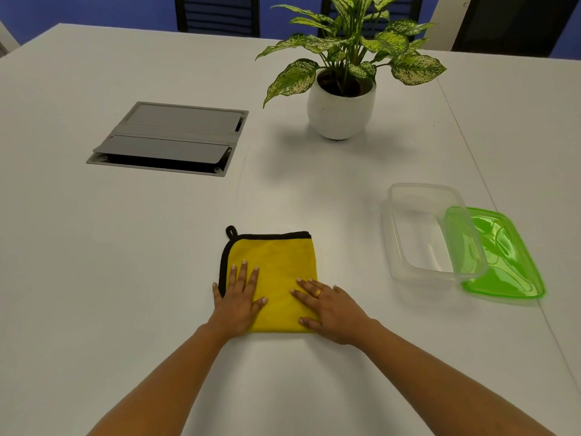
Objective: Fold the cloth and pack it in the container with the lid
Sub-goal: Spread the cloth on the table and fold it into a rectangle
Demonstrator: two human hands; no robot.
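Cloth folded, packing not yet begun.
The cloth (272, 272) is pressed flat by the left hand (240, 302) and right hand (327, 309), fingers straight; the container (418, 231) is unfilled, its lid (509, 262) off.

White table (125, 278), grey cable hatch (169, 138), potted plant (342, 77), blue wall (94, 9), dark chairs (217, 14)

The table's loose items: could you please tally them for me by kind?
Cloth: 1
Container: 1
Lid: 1
Potted plant: 1
Total: 4
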